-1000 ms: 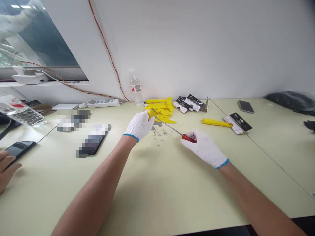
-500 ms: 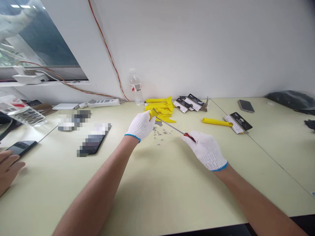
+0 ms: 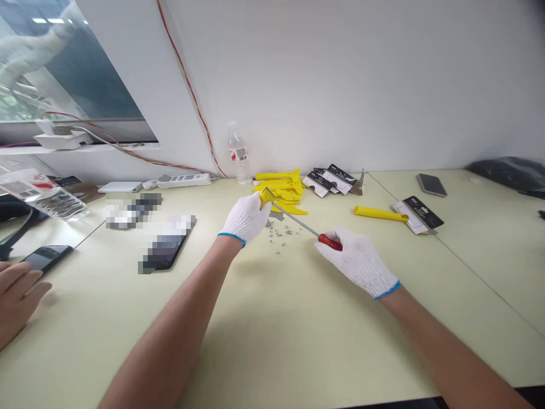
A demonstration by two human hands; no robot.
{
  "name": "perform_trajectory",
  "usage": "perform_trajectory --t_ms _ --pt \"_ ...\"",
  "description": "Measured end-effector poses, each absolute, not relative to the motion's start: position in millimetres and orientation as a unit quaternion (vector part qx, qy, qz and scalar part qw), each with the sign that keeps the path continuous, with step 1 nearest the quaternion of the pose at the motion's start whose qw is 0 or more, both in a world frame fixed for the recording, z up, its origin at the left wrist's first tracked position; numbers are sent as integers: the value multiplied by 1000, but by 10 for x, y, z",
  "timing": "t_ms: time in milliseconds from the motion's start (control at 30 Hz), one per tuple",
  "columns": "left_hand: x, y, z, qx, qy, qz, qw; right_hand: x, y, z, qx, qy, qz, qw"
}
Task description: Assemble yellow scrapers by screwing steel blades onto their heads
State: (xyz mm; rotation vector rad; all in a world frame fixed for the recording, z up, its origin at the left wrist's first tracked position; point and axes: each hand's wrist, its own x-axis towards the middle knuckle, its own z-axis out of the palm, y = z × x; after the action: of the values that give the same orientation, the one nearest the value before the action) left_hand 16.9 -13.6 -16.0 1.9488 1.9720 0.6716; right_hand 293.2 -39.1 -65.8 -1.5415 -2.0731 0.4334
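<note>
My left hand (image 3: 247,218), in a white knit glove with a blue cuff, is closed on a yellow plastic tool head (image 3: 267,196) with a grey metal edge, perhaps a scraper. My gloved right hand (image 3: 360,258) grips a screwdriver by its red handle (image 3: 330,242). Its long metal shaft (image 3: 296,220) reaches to the yellow piece; whether the tip sits in a screw I cannot make out. Small metal screws (image 3: 279,233) lie scattered on the table below the shaft. Behind my left hand is a pile of yellow plastic parts (image 3: 281,184).
A water bottle (image 3: 239,156) stands by the wall near a power strip (image 3: 184,180). Black-and-white cards (image 3: 330,179) and a yellow handle (image 3: 378,213) lie to the right, a phone (image 3: 431,184) beyond. Another person's hand (image 3: 19,298) rests at the left beside a phone (image 3: 49,258).
My right hand's fingers have shifted on the screwdriver, so more of the red handle shows. My left hand keeps its hold. The whole view has moved slightly.
</note>
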Motion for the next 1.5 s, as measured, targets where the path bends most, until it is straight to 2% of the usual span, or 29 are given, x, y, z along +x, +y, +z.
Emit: perform_trajectory --t_ms 100,300,667,967,1367,1500 --pt "144 -109 -192 666 692 249 125 2943 -388 -676 -554 -769 156 279" --pt "108 -105 -196 678 675 246 157 2957 -402 -707 -544 -778 20 315" --pt "108 -209 -48 681 676 226 167 2942 -477 -707 -490 -825 -77 272" --pt "176 -223 11 676 685 215 166 2981 -450 -554 -520 -818 52 242" --pt "203 -130 -137 692 675 216 135 3292 -248 -660 -512 -816 145 225" --pt "184 -139 -126 687 672 231 150 3314 -221 -714 -486 -832 138 229"
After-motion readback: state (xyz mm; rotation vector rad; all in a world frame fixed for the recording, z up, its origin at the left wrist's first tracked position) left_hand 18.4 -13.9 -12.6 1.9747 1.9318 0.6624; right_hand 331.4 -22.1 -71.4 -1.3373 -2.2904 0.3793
